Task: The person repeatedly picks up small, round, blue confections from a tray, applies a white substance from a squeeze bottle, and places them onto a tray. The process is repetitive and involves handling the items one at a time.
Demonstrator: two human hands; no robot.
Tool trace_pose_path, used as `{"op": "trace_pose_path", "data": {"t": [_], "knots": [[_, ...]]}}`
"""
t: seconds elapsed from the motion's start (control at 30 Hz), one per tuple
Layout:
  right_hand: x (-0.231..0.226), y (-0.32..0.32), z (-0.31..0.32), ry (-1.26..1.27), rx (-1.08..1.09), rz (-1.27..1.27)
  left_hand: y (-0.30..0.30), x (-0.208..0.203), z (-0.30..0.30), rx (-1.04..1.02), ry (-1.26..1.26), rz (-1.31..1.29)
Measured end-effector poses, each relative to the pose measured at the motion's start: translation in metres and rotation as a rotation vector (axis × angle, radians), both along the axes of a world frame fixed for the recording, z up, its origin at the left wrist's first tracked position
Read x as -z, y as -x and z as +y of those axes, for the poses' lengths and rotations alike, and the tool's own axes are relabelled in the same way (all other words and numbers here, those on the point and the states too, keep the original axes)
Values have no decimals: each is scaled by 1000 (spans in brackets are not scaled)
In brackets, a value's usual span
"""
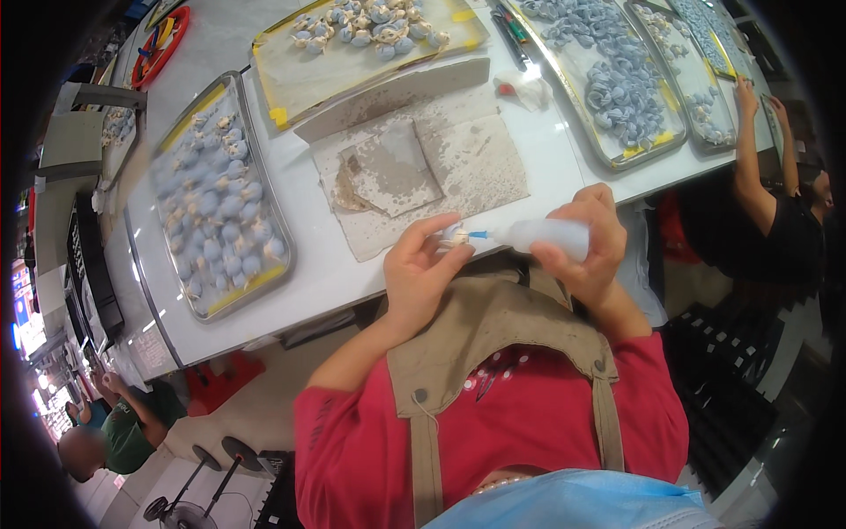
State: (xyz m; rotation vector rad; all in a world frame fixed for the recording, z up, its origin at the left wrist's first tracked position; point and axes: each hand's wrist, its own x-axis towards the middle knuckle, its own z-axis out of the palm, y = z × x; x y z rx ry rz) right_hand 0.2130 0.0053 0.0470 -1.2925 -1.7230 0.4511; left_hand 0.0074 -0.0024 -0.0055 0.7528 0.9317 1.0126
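Observation:
My left hand pinches a small cream-coloured figure piece between thumb and fingers, near the table's front edge. Much of that piece is hidden by the fingers. Wrapped round a translucent white squeeze bottle, my right hand holds it on its side. The bottle's thin blue nozzle points left and reaches the piece, or comes very close; I cannot tell if they touch. Just beyond both hands lies a stained cardboard sheet with a raised back flap.
Metal trays of small blue-grey and cream pieces stand at the left, the back and the right. Pens and a crumpled tissue lie between trays. A red round basket sits far left. Other people work at both sides.

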Motion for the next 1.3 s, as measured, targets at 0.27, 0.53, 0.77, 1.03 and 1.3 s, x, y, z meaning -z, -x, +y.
{"op": "trace_pose_path", "data": {"t": [0.27, 0.53, 0.77, 1.03, 1.3], "knots": [[-3, 6, 2, -19, -18, -88, 2, 0, -2, 12, -28, 6], [4, -2, 0, 35, 16, 45, -1, -5, -1, 13, 26, -29], [10, -9, 1, 62, 44, 77, -5, -5, 1, 3, 81, -72], [8, -8, 4, 37, 17, 3, -4, -2, 0, 16, 97, -113], [25, -6, 8, 186, 81, 287, 2, 0, 3, -29, 153, -177]]}}
